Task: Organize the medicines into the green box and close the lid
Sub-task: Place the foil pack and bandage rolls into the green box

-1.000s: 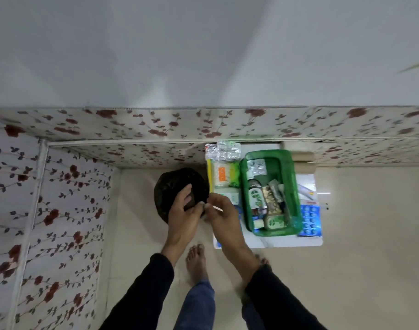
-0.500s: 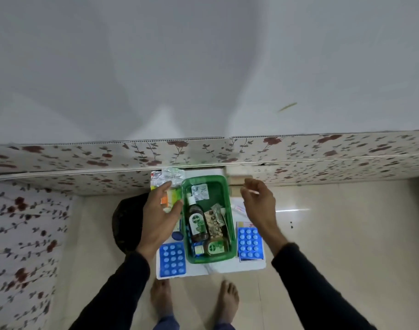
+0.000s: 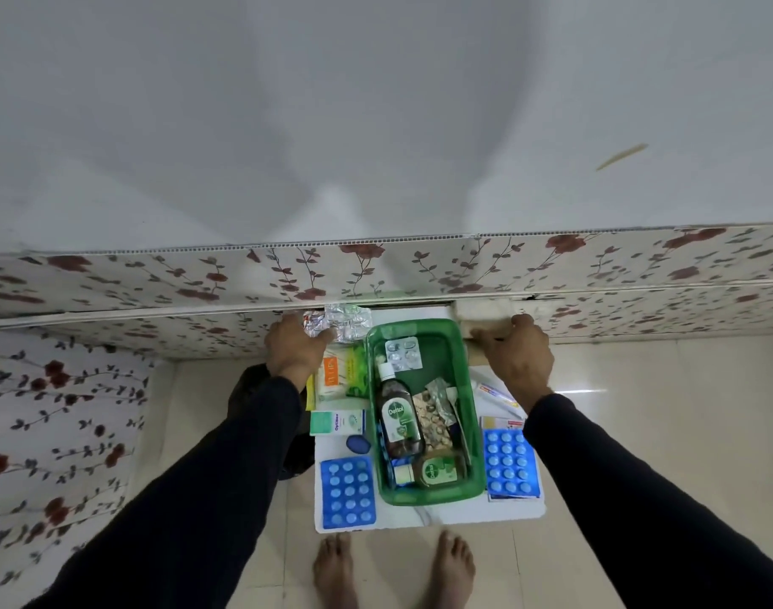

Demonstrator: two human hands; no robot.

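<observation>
Head view. I am watching both hands reaching to the far end of the white mat (image 3: 441, 514), either side of the open green plastic box (image 3: 474, 389). The left hand (image 3: 294, 347) is closing its fingers on a crumpled silver foil blister strip (image 3: 347, 320) lying just beyond the box's far left corner; I judge this the next medicine to go in. The right hand (image 3: 518, 358) is curling around a pale cream roll (image 3: 485, 327) against the floral wall panel (image 3: 419, 265); how firmly it is gripping I cannot tell. What that roll is I cannot tell either.

The box is sitting mid-mat, lidless; no lid is identifiable. Inside it are lying a brown bottle labelled "Dettol" (image 3: 397, 417), a smaller brown Dettol-badged container (image 3: 435, 470) and a silver tablet strip (image 3: 402, 353).

Still outside are two blue blister sheets (image 3: 348, 492) (image 3: 510, 463), flanking the box, and a teal-and-white carton (image 3: 337, 421) whose print is reading roughly "Optibex", uncertain.
</observation>
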